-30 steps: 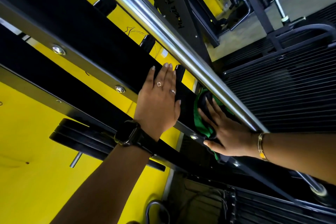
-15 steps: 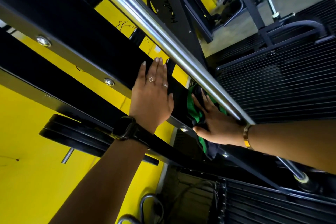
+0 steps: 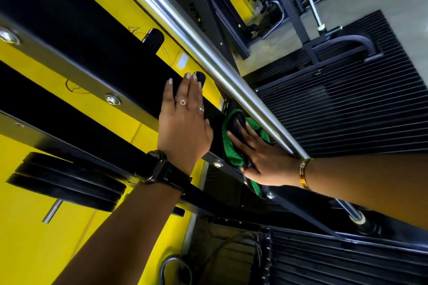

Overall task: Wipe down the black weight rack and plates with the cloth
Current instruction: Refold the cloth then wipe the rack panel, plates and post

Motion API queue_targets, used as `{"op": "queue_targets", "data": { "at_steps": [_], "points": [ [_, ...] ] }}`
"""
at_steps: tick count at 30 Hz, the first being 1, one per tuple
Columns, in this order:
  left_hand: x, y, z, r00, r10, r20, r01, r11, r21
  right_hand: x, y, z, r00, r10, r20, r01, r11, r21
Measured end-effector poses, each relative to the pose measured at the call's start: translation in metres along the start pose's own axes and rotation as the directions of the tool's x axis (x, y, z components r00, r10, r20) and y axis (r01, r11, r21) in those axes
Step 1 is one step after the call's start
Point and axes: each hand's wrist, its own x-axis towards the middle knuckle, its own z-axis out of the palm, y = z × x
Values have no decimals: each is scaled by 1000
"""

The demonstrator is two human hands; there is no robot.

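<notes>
Left hand lies flat on the rack. Right hand presses the cloth, fingers straight, some tips lost in its folds.

The black weight rack shows as two glossy beams with silver, bolted edges, slanting from upper left to lower right. A bunched green cloth lies against the upper beam's lower end. Three black plates sit stacked edge-on just below the lower beam.
</notes>
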Motion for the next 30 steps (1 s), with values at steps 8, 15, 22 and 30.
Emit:
{"op": "queue_targets", "data": {
  "at_steps": [8,15,22,30],
  "points": [
    [0,-1,0,998,62,7,-62,998,-21,7,4,3,994,98,39,-103,980,172],
    [-3,2,0,989,143,30,-141,989,-48,-9,18,31,998,-51,-37,45,988,-149],
    [-2,3,4,987,152,47,-152,988,-14,-18,13,34,959,281,41,-282,925,254],
    [-12,25,13,961,271,54,-268,962,-55,-41,8,76,984,176,7,-173,958,230]
  ]
}}
